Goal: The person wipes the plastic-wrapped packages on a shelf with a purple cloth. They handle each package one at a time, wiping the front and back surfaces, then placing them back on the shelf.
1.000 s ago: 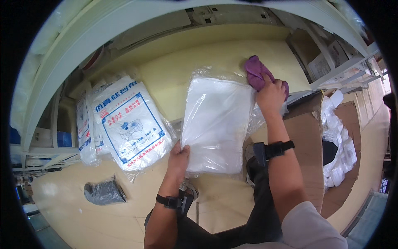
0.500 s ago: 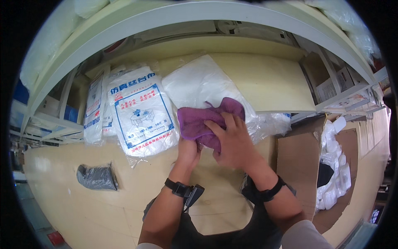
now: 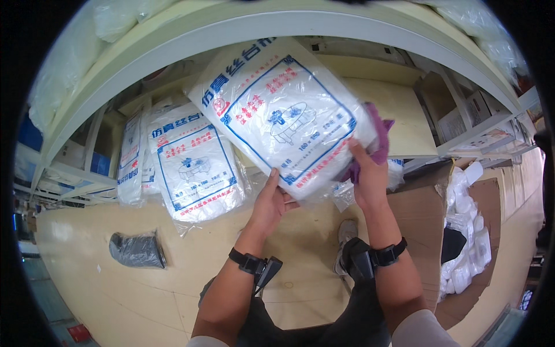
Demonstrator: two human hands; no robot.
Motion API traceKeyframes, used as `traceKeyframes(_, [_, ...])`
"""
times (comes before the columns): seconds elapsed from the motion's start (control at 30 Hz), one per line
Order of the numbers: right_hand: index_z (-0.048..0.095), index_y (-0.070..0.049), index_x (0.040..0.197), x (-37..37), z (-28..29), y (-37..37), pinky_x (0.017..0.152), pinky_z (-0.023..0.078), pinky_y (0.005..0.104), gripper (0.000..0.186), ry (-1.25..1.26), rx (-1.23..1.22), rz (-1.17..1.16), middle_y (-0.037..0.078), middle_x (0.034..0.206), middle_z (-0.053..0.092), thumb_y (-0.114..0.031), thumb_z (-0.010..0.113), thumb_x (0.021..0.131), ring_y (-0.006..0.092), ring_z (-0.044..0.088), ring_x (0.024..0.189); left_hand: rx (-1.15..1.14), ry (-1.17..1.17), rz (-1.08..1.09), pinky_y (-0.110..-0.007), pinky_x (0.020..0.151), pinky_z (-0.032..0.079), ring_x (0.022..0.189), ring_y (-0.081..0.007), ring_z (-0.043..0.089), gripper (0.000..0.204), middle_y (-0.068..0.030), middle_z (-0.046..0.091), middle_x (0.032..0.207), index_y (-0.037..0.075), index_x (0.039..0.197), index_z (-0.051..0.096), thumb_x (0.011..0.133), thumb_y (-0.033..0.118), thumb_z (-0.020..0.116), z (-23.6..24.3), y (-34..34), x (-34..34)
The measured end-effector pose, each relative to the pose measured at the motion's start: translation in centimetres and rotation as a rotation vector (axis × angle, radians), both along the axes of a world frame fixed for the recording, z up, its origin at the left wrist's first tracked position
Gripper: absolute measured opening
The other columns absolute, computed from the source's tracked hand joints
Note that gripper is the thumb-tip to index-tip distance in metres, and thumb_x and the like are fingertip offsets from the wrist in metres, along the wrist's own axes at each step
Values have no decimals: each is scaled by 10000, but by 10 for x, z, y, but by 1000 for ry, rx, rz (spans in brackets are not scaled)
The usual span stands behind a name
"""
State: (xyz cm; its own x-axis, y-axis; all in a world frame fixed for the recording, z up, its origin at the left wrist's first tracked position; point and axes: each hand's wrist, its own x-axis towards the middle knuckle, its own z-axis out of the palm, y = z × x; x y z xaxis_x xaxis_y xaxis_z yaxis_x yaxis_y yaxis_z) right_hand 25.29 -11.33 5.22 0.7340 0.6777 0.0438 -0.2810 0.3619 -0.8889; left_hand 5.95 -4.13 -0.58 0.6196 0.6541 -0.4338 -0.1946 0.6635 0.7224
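A white plastic package (image 3: 292,124) with blue and red print and a table drawing is tilted up above the cream shelf (image 3: 399,104). My left hand (image 3: 274,196) grips its lower-left edge, thumb on the front. My right hand (image 3: 365,173) grips its right edge and also holds a purple cloth (image 3: 378,141), which is partly hidden behind the package. To the left, similar printed packages (image 3: 196,170) lie overlapping on the shelf, some partly covered.
A cardboard box (image 3: 413,231) of white wrapped items stands at the right. A dark plastic-wrapped bundle (image 3: 137,250) lies on the floor at lower left. Shelving (image 3: 277,23) frames the top and sides, with more stock in its compartments.
The package was plain side up; now its printed face shows, and it is raised and tilted. My right hand has moved the purple cloth from across the package to its right edge.
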Motion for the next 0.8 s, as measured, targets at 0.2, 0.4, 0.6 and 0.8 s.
traceKeyframes(0.2, [632,-10,1244,49,-38,-20,878,511,322,357,-8,-305,-275,82,1105,711,-48,726,902,153,645,989,-51,30,52,-452,933,607,1151,-281,673,436,-167,643,1309,-47,1395,475,1056,210,570,-14,-1,-4])
traceKeyframes(0.4, [638,-18,1195,31,-27,-24,911,532,387,403,-1127,-432,-437,138,1183,666,22,725,804,325,644,1110,-50,119,2,-445,944,601,1142,-270,663,398,-142,620,1330,0,1378,513,1036,182,605,-11,-6,3])
traceKeyframes(0.6, [725,-139,1119,-28,-64,-4,1018,483,470,368,-1566,-328,150,125,1257,640,-61,685,762,351,626,1132,75,86,16,-456,938,599,1173,-250,637,408,-107,624,1303,30,1398,497,1018,111,620,-33,-3,-14])
traceKeyframes(0.8, [671,-124,1251,77,-70,-20,934,528,473,502,-1419,-1030,-273,191,1233,639,12,641,769,398,625,1109,27,135,52,-470,936,612,1200,-299,632,365,-152,617,1330,-16,1354,509,1010,58,607,-14,5,-26])
